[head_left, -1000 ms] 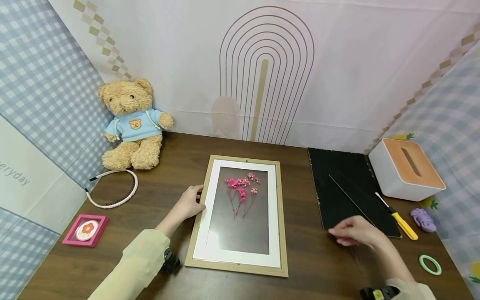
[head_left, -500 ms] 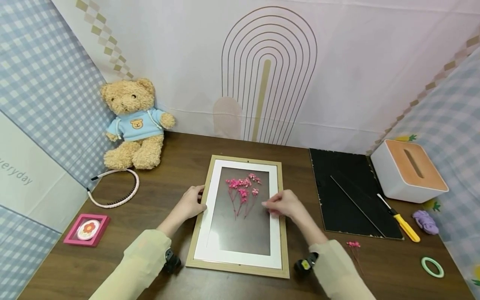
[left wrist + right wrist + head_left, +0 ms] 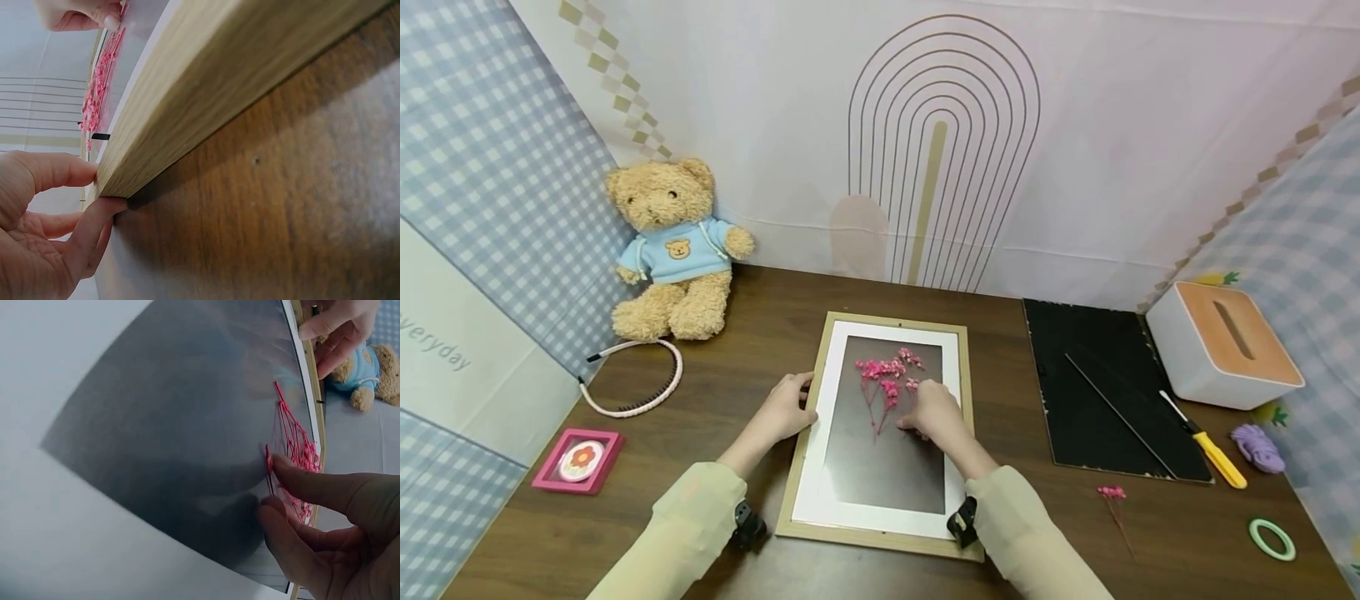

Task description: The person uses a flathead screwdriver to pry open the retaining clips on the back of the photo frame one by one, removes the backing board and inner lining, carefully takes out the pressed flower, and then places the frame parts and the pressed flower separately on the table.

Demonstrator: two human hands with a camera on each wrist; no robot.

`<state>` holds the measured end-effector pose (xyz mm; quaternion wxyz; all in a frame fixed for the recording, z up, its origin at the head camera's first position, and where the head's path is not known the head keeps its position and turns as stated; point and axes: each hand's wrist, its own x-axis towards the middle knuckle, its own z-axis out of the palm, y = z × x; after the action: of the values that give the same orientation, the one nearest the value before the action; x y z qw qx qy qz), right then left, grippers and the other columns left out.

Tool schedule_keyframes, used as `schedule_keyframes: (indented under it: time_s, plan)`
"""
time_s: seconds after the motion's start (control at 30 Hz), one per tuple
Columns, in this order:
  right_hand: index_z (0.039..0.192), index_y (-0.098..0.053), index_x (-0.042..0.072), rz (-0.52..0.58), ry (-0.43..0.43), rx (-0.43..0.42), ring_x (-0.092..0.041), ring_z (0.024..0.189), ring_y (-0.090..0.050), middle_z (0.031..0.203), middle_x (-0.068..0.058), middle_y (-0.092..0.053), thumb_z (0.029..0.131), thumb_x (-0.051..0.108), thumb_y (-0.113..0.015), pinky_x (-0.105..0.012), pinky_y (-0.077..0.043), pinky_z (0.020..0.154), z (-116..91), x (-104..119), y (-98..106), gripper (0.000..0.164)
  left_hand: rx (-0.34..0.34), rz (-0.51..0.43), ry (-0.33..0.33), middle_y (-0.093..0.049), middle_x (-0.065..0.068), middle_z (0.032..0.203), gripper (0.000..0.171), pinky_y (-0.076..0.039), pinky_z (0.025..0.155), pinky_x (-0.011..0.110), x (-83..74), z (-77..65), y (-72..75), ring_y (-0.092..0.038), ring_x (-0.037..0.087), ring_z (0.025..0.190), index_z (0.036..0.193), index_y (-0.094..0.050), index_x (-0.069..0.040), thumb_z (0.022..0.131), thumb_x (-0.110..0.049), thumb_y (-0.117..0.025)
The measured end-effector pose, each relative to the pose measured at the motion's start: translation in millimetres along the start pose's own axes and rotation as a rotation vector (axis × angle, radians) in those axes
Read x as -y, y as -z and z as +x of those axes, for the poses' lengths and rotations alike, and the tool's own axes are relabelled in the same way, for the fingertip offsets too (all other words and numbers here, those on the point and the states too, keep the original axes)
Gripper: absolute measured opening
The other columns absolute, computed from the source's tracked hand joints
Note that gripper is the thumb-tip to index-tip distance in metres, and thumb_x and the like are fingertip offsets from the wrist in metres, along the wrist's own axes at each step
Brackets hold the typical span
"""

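Note:
A picture frame with light wood edging lies flat on the table, a white mat round its dark, glossy middle. Pink dried flowers on thin stems lie in the upper part of that middle. My left hand grips the frame's left side; in the left wrist view, its thumb and fingers meet the wooden edge. Over the right part of the glossy middle, my right hand pinches a thin pink stem between thumb and finger. Its hand covers part of the flower beside it.
Right of the frame lie a black board with a thin dark rod on it, a yellow-handled screwdriver and another pink sprig. Farther right are a tissue box, purple yarn and a green ring. A teddy bear sits back left.
My right hand has moved left from beside the black board to over the frame's glossy middle. My left hand keeps its place on the frame's left side.

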<state>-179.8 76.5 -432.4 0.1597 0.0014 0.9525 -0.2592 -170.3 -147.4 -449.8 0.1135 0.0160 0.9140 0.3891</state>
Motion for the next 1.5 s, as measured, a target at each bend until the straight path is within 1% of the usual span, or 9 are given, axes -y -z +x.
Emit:
schedule_keyframes:
  time_s: [0.17, 0.4, 0.57, 0.77, 0.9, 1.03, 1.23, 1.43, 1.5]
  plan:
    - [0.061, -0.061, 0.0, 0.05, -0.056, 0.065, -0.01, 0.038, -0.054, 0.047, -0.007, -0.06, 0.075, 0.006, -0.075, -0.021, -0.048, 0.039, -1.6, -1.0, -1.5, 0.02, -0.003, 0.013, -0.001, -0.049, 0.028, 0.123, 0.066, -0.051, 0.089, 0.042, 1.0, -0.7, -0.3, -0.057, 0.038, 0.106, 0.132, -0.041, 0.013, 0.07, 0.006, -0.063]
    - [0.064, -0.062, -0.002, 0.16, -0.104, 0.119, -0.008, 0.039, -0.053, 0.049, -0.007, -0.061, 0.078, 0.002, -0.067, -0.022, -0.052, 0.044, -2.1, -5.4, -1.6, 0.016, 0.004, 0.015, 0.006, -0.048, 0.029, 0.124, 0.065, -0.051, 0.089, 0.042, 2.8, -0.1, -1.5, -0.057, 0.038, 0.107, 0.133, -0.04, 0.013, 0.072, 0.005, -0.062]
    - [0.075, -0.064, -0.008, 0.427, -0.114, 0.214, -0.006, 0.044, -0.055, 0.055, -0.005, -0.06, 0.086, 0.001, -0.06, -0.022, -0.055, 0.05, -1.5, -18.8, 1.4, 0.015, 0.005, 0.012, 0.011, -0.048, 0.029, 0.125, 0.066, -0.051, 0.089, 0.042, 3.3, 0.1, -2.5, -0.056, 0.039, 0.108, 0.133, -0.04, 0.013, 0.071, 0.005, -0.062]
    - [0.092, -0.055, -0.01, 0.78, -0.121, 0.385, -0.007, 0.06, -0.063, 0.067, -0.003, -0.062, 0.093, 0.001, -0.05, -0.02, -0.057, 0.061, 0.4, -43.2, 9.2, 0.012, 0.016, -0.001, 0.026, -0.047, 0.029, 0.126, 0.067, -0.051, 0.09, 0.043, 2.2, -1.1, -2.8, -0.056, 0.039, 0.109, 0.134, -0.039, 0.012, 0.071, 0.005, -0.061]
    - [0.099, -0.052, -0.009, 0.93, -0.13, 0.427, -0.008, 0.067, -0.067, 0.071, -0.003, -0.066, 0.094, 0.003, -0.049, -0.021, -0.057, 0.067, -2.9, -57.1, 18.5, 0.013, 0.011, 0.008, 0.021, -0.048, 0.029, 0.125, 0.066, -0.051, 0.09, 0.043, 0.9, -1.2, -3.0, -0.056, 0.039, 0.108, 0.133, -0.039, 0.013, 0.071, 0.005, -0.061]
    - [0.104, -0.051, -0.01, 0.984, -0.098, 0.423, -0.008, 0.071, -0.067, 0.075, -0.002, -0.067, 0.094, 0.003, -0.049, -0.022, -0.057, 0.071, -8.7, -70.2, 30.1, 0.017, 0.008, 0.012, 0.019, -0.048, 0.029, 0.125, 0.066, -0.051, 0.09, 0.043, 0.3, -1.4, -2.7, -0.056, 0.039, 0.109, 0.133, -0.04, 0.013, 0.071, 0.005, -0.062]
    - [0.099, -0.046, -0.006, 1.049, -0.018, 0.386, -0.008, 0.076, -0.067, 0.079, -0.001, -0.067, 0.092, -0.003, -0.049, -0.024, -0.057, 0.074, -20.2, -102.0, 49.9, 0.008, 0.013, 0.016, 0.014, -0.047, 0.03, 0.125, 0.066, -0.052, 0.088, 0.042, -1.0, -1.8, -0.4, -0.056, 0.04, 0.108, 0.133, -0.039, 0.013, 0.072, 0.005, -0.063]
    - [0.121, -0.035, -0.016, 1.067, 0.026, 0.375, -0.009, 0.083, -0.068, 0.088, 0.001, -0.069, 0.091, -0.001, -0.053, -0.024, -0.057, 0.078, -35.6, -150.1, 76.1, 0.039, 0.019, 0.019, 0.021, -0.046, 0.03, 0.127, 0.066, -0.051, 0.089, 0.043, -4.5, -2.3, 2.1, -0.055, 0.04, 0.11, 0.133, -0.038, 0.013, 0.073, 0.005, -0.063]
    - [0.123, -0.041, -0.014, 1.073, 0.044, 0.385, -0.009, 0.086, -0.068, 0.091, 0.0, -0.07, 0.09, 0.0, -0.054, -0.025, -0.056, 0.08, -42.8, -168.4, 85.2, 0.038, 0.022, 0.026, 0.02, -0.046, 0.03, 0.127, 0.066, -0.051, 0.089, 0.043, -5.7, -1.7, 2.0, -0.056, 0.04, 0.11, 0.133, -0.038, 0.013, 0.073, 0.004, -0.063]
